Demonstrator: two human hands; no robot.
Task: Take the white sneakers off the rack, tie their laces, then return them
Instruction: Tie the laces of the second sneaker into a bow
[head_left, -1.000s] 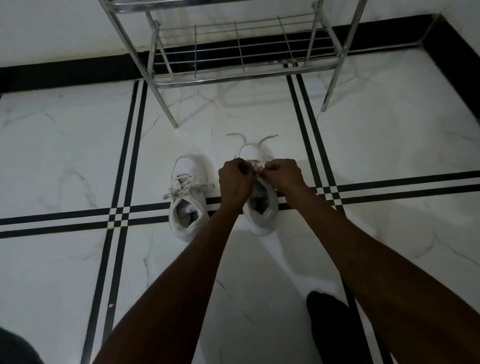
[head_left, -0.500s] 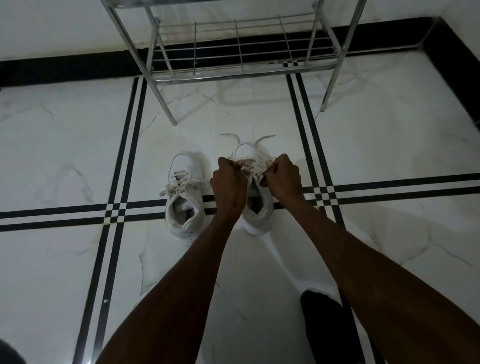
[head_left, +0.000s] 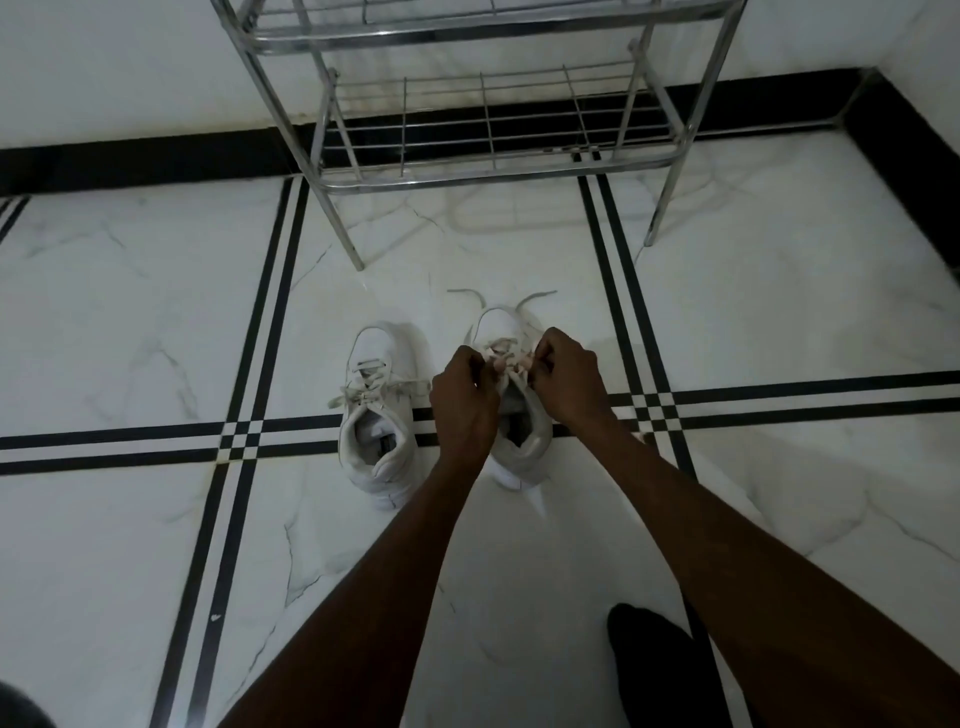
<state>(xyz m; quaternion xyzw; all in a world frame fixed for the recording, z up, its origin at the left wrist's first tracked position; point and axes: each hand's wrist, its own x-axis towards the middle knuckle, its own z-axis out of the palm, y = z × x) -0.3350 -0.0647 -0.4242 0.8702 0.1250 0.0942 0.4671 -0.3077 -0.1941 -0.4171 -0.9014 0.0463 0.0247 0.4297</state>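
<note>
Left hand (head_left: 464, 395) and right hand (head_left: 563, 379) pinching laces (head_left: 506, 358) over right sneaker (head_left: 519, 415), both grips clenched on them. Left sneaker (head_left: 375, 415) sitting beside it on floor (head_left: 130, 322), before rack (head_left: 483, 130).

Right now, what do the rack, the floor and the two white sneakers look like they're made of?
Rack: looks like polished metal tubing and wire, chrome or stainless; it is silvery with bright highlights.
Floor: glossy marble or marble-look tile, white with grey veins and black inlay stripes; it mirrors the rack.
Sneakers: smooth matte white uppers, possibly leather or synthetic, with flat fabric-like laces.
</note>
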